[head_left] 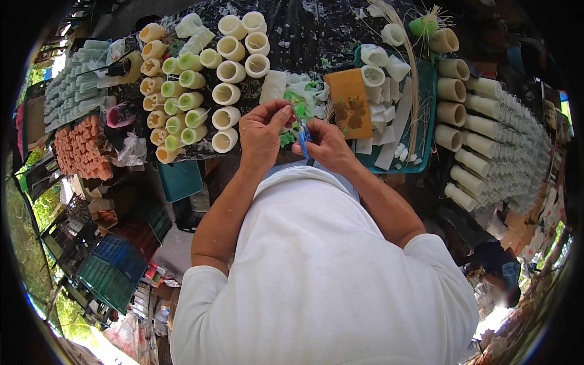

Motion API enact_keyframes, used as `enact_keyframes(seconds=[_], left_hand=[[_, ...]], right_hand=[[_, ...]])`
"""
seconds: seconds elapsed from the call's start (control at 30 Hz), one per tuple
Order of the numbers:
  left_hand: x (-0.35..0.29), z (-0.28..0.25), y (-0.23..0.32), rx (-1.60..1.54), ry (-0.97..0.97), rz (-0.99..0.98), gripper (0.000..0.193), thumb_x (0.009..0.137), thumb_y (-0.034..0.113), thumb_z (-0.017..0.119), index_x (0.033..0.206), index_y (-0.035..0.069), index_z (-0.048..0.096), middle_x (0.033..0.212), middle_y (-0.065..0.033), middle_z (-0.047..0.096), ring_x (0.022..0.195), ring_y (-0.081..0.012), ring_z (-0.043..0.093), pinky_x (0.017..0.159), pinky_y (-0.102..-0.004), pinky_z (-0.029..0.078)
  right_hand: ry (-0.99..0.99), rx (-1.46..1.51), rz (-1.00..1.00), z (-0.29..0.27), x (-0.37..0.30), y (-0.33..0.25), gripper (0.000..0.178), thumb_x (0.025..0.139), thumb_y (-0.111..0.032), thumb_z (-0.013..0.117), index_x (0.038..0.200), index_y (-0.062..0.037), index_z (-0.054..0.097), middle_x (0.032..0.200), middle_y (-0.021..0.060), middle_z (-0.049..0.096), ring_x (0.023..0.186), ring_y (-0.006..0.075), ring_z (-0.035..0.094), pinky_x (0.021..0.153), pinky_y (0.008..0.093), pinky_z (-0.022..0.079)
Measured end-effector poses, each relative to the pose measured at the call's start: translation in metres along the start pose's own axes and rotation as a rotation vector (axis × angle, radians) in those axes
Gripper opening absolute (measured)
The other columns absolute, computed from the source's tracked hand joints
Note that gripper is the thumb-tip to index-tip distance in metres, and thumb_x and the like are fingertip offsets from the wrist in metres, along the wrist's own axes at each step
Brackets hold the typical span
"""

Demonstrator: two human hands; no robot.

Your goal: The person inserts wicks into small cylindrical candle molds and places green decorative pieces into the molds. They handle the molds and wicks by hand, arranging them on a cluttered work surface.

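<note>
The left hand (263, 131) pinches a small green scrap (287, 119) steady over the dark bench (316, 30); the right hand (328, 146) grips a blue-handled tool (303, 131) upright beside it, close for fine work.

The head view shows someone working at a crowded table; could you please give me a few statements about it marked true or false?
1. The right hand holds a blue-handled tool. True.
2. The left hand rests on the orange board. False: it is raised beside the right hand, at a green piece.
3. The cream cylinders stand left of the hands. True.
4. The teal tray lies left of the person. False: it is on the right.
</note>
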State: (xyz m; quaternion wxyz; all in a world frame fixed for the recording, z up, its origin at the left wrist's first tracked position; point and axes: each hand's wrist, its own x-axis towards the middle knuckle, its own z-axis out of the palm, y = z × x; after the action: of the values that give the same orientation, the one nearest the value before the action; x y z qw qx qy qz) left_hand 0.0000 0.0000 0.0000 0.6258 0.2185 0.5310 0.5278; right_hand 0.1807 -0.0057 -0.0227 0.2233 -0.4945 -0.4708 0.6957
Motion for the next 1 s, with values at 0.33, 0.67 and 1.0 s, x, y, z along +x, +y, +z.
enact_keyframes(seconds=[0.33, 0.67, 1.0], left_hand=[[-0.002, 0.001, -0.001, 0.13, 0.023, 0.049, 0.018, 0.096, 0.004, 0.072, 0.111, -0.006, 0.072, 0.092, -0.0085, 0.074, 0.082, -0.0141, 0.07, 0.076, -0.0271, 0.056], [-0.002, -0.002, -0.002, 0.137, 0.049, 0.075, 0.015, 0.096, 0.004, 0.072, 0.107, -0.006, 0.075, 0.093, -0.0074, 0.075, 0.079, -0.0118, 0.069, 0.072, -0.0244, 0.056], [-0.001, -0.005, -0.003, 0.178, 0.032, 0.038, 0.016, 0.096, 0.005, 0.072, 0.109, -0.006, 0.074, 0.092, -0.0079, 0.075, 0.078, -0.0122, 0.069, 0.072, -0.025, 0.056]], right_hand=[[0.066, -0.066, -0.032, 0.003, 0.005, 0.005, 0.041, 0.081, -0.035, 0.091, 0.084, -0.0014, 0.066, 0.07, -0.0008, 0.06, 0.064, 0.008, 0.049, 0.056, 0.0284, 0.041], [0.096, -0.048, -0.01, 0.012, 0.006, 0.014, 0.042, 0.081, -0.035, 0.09, 0.082, -0.0007, 0.067, 0.067, 0.0, 0.06, 0.063, 0.0085, 0.05, 0.057, 0.0292, 0.042], [0.09, -0.141, 0.017, 0.003, 0.003, 0.0, 0.043, 0.082, -0.039, 0.089, 0.084, -0.0007, 0.068, 0.066, 0.0001, 0.058, 0.063, 0.0094, 0.048, 0.057, 0.0294, 0.04]])
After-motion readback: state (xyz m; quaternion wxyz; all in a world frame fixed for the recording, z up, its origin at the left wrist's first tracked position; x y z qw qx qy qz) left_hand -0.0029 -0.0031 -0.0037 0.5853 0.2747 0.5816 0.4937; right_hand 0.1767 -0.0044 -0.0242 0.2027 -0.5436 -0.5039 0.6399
